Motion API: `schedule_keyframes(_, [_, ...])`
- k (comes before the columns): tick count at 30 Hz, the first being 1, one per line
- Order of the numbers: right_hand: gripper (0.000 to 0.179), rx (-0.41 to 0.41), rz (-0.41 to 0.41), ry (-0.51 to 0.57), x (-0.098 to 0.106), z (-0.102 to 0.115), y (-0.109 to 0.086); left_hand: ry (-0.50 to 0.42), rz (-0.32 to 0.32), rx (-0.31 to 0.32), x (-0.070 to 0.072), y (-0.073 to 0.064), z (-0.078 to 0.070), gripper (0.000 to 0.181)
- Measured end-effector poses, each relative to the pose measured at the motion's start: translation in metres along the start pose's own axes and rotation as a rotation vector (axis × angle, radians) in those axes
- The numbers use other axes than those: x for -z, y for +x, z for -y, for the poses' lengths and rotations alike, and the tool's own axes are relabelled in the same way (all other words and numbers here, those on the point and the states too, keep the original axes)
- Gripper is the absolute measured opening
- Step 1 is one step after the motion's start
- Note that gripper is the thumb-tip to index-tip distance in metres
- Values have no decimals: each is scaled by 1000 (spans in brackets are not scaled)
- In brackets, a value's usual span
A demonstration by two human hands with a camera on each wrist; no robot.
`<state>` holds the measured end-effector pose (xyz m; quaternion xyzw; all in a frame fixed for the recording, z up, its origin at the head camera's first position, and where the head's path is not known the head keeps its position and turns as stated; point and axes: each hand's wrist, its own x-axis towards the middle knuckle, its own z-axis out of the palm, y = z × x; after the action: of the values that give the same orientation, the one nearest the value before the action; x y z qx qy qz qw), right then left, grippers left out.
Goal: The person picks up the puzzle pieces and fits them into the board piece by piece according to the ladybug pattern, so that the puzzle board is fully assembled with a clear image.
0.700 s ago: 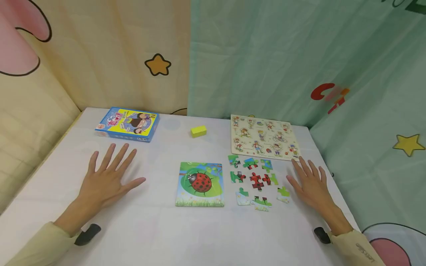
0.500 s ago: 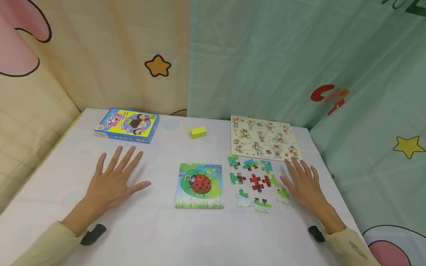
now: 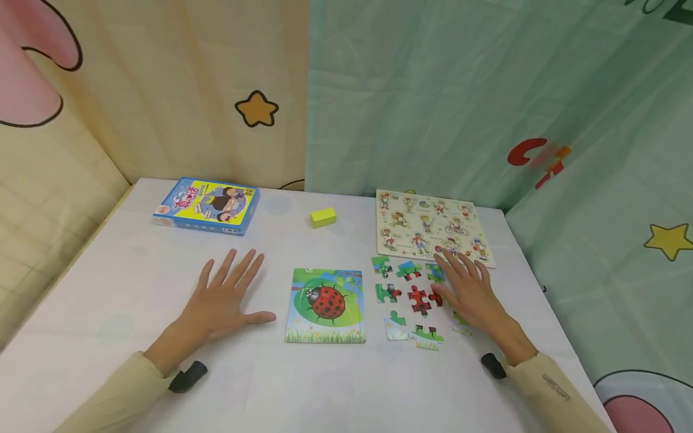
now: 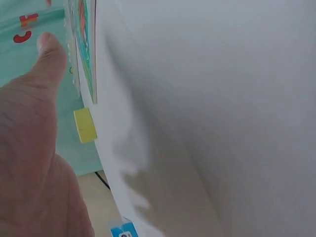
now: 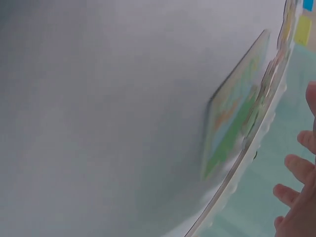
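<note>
A square ladybug picture board (image 3: pixel 326 307) lies flat on the white table. To its right are several loose jigsaw pieces (image 3: pixel 419 299) in red, green and blue. My left hand (image 3: pixel 219 304) hovers left of the board, fingers spread, thumb pointing toward it. The left wrist view shows its shadow on the table and the thumb (image 4: pixel 49 54) raised above. Over the right side of the loose pieces hangs my right hand (image 3: pixel 472 296), fingers extended, holding nothing and covering some of them. Its fingertips overlap the lower edge of a wooden figure board (image 3: pixel 428 222) in the head view.
A blue and yellow box (image 3: pixel 208 205) lies at the back left. Between it and the figure board sits a yellow block (image 3: pixel 323 217). Patterned curtains (image 3: pixel 411 90) hang behind the table (image 3: pixel 303 391) and along its sides.
Both hands have moved inward: the left one rightward toward the ladybug board, the right one leftward over the loose pieces. The things on the table stay in place.
</note>
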<state>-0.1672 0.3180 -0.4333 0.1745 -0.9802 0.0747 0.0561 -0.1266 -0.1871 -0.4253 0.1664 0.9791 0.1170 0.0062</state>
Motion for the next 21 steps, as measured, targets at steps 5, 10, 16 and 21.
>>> schedule_keyframes(5, [68, 50, 20, 21, -3, 10, 11, -177, 93, -7, -12, 12, -16, 122])
schedule_keyframes(10, [67, 87, 55, 56, 0, 18, 18, -306, 186, -18, -23, 19, -24, 134])
schedule_keyframes(16, [66, 127, 139, 101, 7, 25, 36, -298, 246, -45, -25, 31, -29, 143])
schedule_keyframes(21, [64, 208, 183, 150, 11, 32, 56, -266, 280, -64, -24, 37, -28, 142])
